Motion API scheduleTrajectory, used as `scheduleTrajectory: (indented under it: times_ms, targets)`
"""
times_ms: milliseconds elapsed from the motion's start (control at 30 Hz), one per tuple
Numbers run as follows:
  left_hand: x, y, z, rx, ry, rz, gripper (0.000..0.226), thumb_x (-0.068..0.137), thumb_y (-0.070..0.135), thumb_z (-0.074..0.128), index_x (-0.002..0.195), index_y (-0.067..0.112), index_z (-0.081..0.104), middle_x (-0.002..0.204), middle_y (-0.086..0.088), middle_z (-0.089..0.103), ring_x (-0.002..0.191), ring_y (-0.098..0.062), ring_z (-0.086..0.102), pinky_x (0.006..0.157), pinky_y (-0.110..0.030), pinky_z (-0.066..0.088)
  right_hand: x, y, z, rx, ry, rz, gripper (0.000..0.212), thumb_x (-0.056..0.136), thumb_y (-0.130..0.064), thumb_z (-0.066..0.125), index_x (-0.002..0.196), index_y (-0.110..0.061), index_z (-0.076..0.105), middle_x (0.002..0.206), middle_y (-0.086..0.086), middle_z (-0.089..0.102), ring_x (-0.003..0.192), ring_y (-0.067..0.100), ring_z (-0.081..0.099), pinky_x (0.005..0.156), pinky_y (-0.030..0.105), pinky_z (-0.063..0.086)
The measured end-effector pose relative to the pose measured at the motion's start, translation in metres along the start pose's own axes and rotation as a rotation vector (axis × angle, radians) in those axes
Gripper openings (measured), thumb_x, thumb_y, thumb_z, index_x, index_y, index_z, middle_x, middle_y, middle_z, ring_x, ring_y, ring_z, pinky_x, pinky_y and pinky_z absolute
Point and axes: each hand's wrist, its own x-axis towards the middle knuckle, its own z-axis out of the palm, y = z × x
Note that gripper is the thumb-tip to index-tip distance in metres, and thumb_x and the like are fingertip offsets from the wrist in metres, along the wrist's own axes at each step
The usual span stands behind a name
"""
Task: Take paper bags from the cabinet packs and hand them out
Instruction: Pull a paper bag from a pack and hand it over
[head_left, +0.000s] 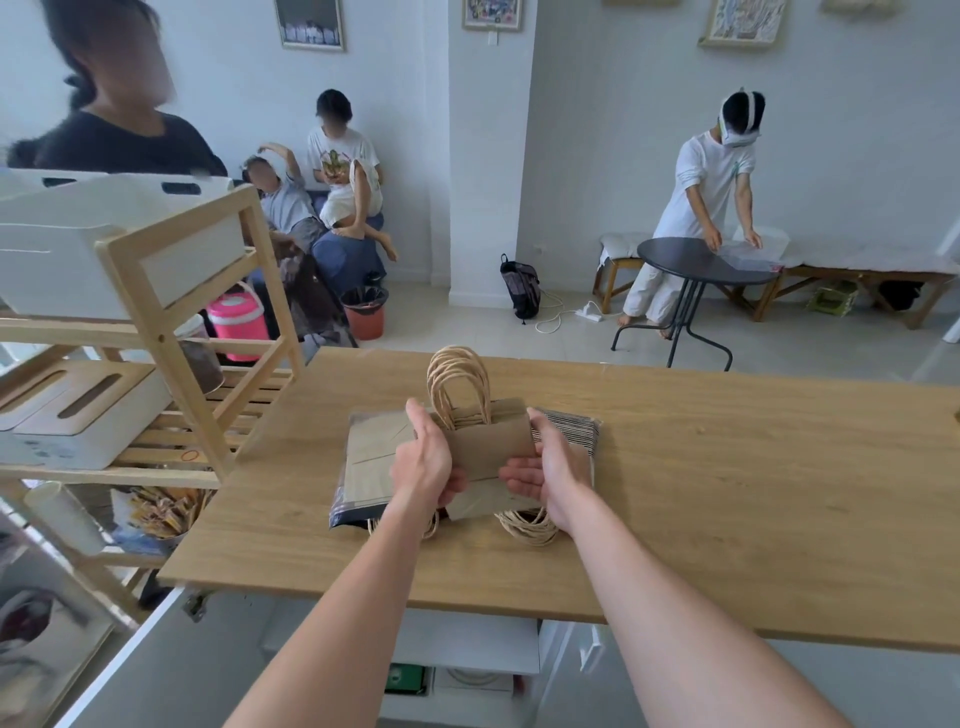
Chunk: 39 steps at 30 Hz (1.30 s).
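Note:
A stack of brown paper bags (491, 441) with twine handles (458, 382) is held just above the wooden counter (727, 478). My left hand (422, 460) grips its left edge and my right hand (545, 470) grips its right edge. Beneath it lie two clear plastic packs of paper bags: one pack of brown bags (366, 457) to the left and one striped pack (571, 428) to the right. More twine handles (527, 525) stick out toward me under my hands.
A wooden shelf rack (171, 312) with white boxes stands at the counter's left end. A person in black (111, 124) stands behind it. Two people sit at the back; another in white bends over a round black table (701, 262). An open cabinet (467, 660) lies below the counter.

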Motion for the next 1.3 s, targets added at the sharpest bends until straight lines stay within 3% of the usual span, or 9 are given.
scheduleTrajectory:
  times_ms: [133, 300, 467, 600, 733, 833, 933, 1167, 1300]
  targets:
    - [0.004, 0.02, 0.004, -0.11, -0.075, -0.032, 0.086, 0.087, 0.067, 0.014, 0.106, -0.002, 0.061, 0.076, -0.024, 0.07, 0.067, -0.033, 0.068, 0.061, -0.034, 0.053, 0.006, -0.025, 0.002, 0.021, -0.052, -0.049, 0.058, 0.083, -0.055, 0.064, 0.108, -0.002, 0.06, 0.079, 0.021, 0.069, 0.054, 0.024, 0.07, 0.042, 0.026, 0.052]
    - [0.006, 0.041, 0.008, -0.208, -0.106, 0.021, 0.093, 0.075, 0.087, 0.014, 0.09, 0.01, 0.063, 0.083, -0.023, 0.072, 0.076, -0.034, 0.071, 0.077, -0.042, 0.058, 0.008, -0.056, 0.007, -0.014, -0.113, -0.079, 0.054, 0.079, -0.043, 0.064, 0.105, 0.005, 0.065, 0.082, 0.025, 0.07, 0.055, 0.027, 0.068, 0.046, 0.028, 0.051]
    - [0.012, 0.07, -0.004, -0.25, -0.156, 0.094, 0.049, 0.087, 0.046, 0.037, 0.096, 0.007, 0.065, 0.085, -0.017, 0.07, 0.077, -0.031, 0.066, 0.071, -0.035, 0.052, 0.011, -0.091, 0.029, -0.024, -0.176, -0.116, 0.032, 0.071, -0.014, 0.05, 0.091, 0.006, 0.066, 0.073, 0.022, 0.066, 0.055, 0.03, 0.064, 0.05, 0.029, 0.048]
    - [0.028, 0.103, -0.021, -0.332, -0.148, 0.171, 0.012, 0.06, 0.023, 0.046, 0.064, 0.013, 0.05, 0.074, -0.011, 0.055, 0.075, -0.027, 0.053, 0.067, -0.036, 0.043, 0.021, -0.112, 0.066, 0.011, -0.199, -0.168, 0.025, 0.066, -0.003, 0.044, 0.089, -0.004, 0.055, 0.072, 0.017, 0.058, 0.046, 0.027, 0.059, 0.047, 0.028, 0.046]
    - [0.037, 0.138, -0.051, -0.346, -0.077, 0.245, 0.015, 0.08, 0.011, 0.047, 0.065, 0.014, 0.044, 0.063, -0.006, 0.047, 0.056, -0.022, 0.047, 0.054, -0.027, 0.038, 0.036, -0.132, 0.113, 0.072, -0.226, -0.189, 0.024, 0.068, 0.001, 0.042, 0.086, -0.005, 0.056, 0.085, 0.017, 0.056, 0.063, 0.028, 0.055, 0.05, 0.031, 0.048]
    - [0.058, 0.16, -0.083, -0.413, -0.099, 0.26, 0.021, 0.087, 0.011, 0.045, 0.099, 0.003, 0.06, 0.084, -0.015, 0.063, 0.067, -0.027, 0.062, 0.053, -0.028, 0.052, 0.05, -0.145, 0.155, 0.049, -0.29, -0.194, 0.031, 0.068, 0.001, 0.042, 0.092, -0.004, 0.06, 0.087, 0.017, 0.06, 0.066, 0.028, 0.055, 0.051, 0.029, 0.048]
    - [0.096, 0.187, -0.121, -0.334, -0.036, 0.295, 0.043, 0.082, 0.014, 0.046, 0.122, 0.012, 0.061, 0.106, -0.021, 0.067, 0.084, -0.035, 0.066, 0.072, -0.046, 0.059, 0.065, -0.159, 0.21, 0.042, -0.333, -0.217, 0.033, 0.069, 0.003, 0.042, 0.096, -0.003, 0.059, 0.089, 0.019, 0.062, 0.071, 0.032, 0.06, 0.061, 0.037, 0.052]
    - [0.166, 0.272, -0.24, -0.042, 0.076, 0.272, 0.022, 0.093, 0.022, 0.036, 0.096, 0.005, 0.049, 0.067, -0.012, 0.057, 0.051, -0.021, 0.054, 0.051, -0.027, 0.044, 0.092, -0.194, 0.374, 0.008, -0.453, -0.234, 0.036, 0.078, 0.005, 0.041, 0.109, -0.004, 0.058, 0.085, 0.015, 0.065, 0.064, 0.026, 0.061, 0.043, 0.027, 0.051]
    - [0.205, 0.313, -0.323, -0.02, 0.163, 0.304, 0.025, 0.083, 0.018, 0.033, 0.084, -0.001, 0.049, 0.059, -0.017, 0.051, 0.043, -0.022, 0.046, 0.042, -0.021, 0.036, 0.095, -0.202, 0.484, -0.037, -0.515, -0.24, 0.043, 0.075, 0.001, 0.044, 0.117, -0.004, 0.055, 0.095, 0.017, 0.063, 0.074, 0.03, 0.061, 0.061, 0.039, 0.057]
